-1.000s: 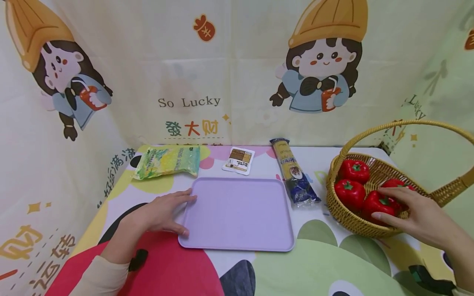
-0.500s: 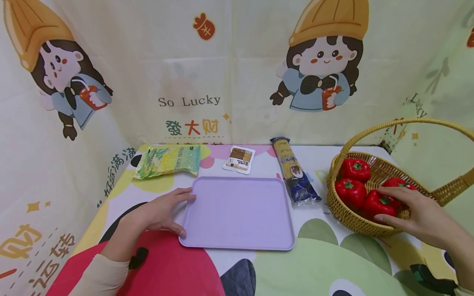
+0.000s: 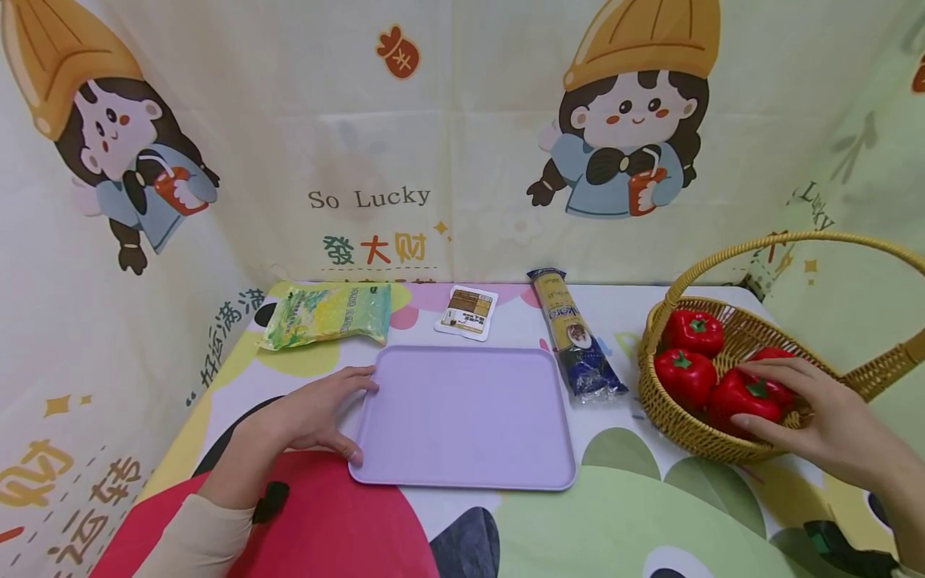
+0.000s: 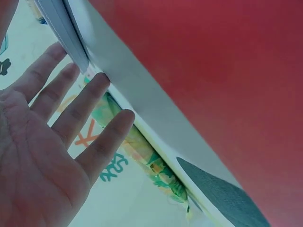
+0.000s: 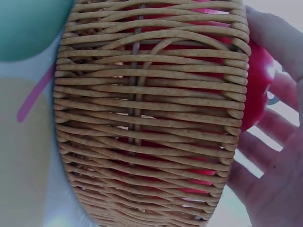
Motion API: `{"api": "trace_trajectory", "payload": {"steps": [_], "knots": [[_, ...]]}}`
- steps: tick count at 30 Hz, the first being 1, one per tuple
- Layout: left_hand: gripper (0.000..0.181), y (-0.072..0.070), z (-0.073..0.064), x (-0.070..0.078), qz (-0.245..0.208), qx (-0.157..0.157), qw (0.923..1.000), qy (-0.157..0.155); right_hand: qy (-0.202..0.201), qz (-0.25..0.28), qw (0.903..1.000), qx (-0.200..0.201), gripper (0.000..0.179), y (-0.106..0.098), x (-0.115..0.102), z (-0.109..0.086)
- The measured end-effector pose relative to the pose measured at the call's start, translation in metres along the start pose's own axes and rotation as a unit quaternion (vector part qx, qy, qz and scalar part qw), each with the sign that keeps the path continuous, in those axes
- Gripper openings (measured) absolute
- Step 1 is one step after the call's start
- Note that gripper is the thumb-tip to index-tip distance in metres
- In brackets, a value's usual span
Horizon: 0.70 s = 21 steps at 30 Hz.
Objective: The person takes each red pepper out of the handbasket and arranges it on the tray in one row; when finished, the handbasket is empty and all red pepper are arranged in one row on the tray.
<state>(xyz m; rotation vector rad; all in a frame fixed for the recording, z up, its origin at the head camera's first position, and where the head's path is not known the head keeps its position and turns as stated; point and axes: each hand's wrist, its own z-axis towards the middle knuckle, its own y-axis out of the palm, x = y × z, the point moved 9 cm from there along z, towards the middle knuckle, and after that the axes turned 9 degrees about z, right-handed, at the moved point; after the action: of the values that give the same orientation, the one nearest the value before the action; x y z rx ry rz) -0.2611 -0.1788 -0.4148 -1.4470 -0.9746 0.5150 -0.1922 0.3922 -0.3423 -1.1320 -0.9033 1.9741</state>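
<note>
Right hand [image 3: 831, 421] curled round a red pepper [image 3: 744, 399] inside the wicker basket [image 3: 694, 437], fingers [image 3: 759, 419] wrapped over its near side; two more red peppers [image 3: 692, 331] behind it. Basket well right of the purple tray [image 3: 466, 417]. Left hand [image 3: 311, 417] flat on the bench [image 3: 636, 514] at the tray's left edge, fingers [image 4: 102, 142] spread and straight, touching the rim. Behind the tray: a green packet [image 3: 328, 315], a small white card [image 3: 466, 312], a spaghetti pack [image 3: 574, 337], print too small to read, perhaps a brand. Backdrop [image 3: 369, 197] reading "So Lucky" and "发大财".
</note>
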Motion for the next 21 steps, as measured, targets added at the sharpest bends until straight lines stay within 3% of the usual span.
{"api": "trace_trajectory", "payload": {"steps": [6,11,21], "knots": [[0.083,0.002,-0.001,-0.003,-0.040,-0.005,0.9991,-0.013,-0.007,0.005,0.9999,0.013,0.074,-0.005,-0.005,0.001],[0.083,0.002,0.000,-0.005,-0.059,-0.015,0.9981,-0.012,0.011,-0.005,0.9998,0.018,0.078,-0.013,-0.002,0.002],[0.084,0.005,-0.001,-0.011,-0.059,-0.031,0.9974,-0.025,0.002,0.050,0.9964,0.069,0.085,-0.026,-0.016,0.007]]}}
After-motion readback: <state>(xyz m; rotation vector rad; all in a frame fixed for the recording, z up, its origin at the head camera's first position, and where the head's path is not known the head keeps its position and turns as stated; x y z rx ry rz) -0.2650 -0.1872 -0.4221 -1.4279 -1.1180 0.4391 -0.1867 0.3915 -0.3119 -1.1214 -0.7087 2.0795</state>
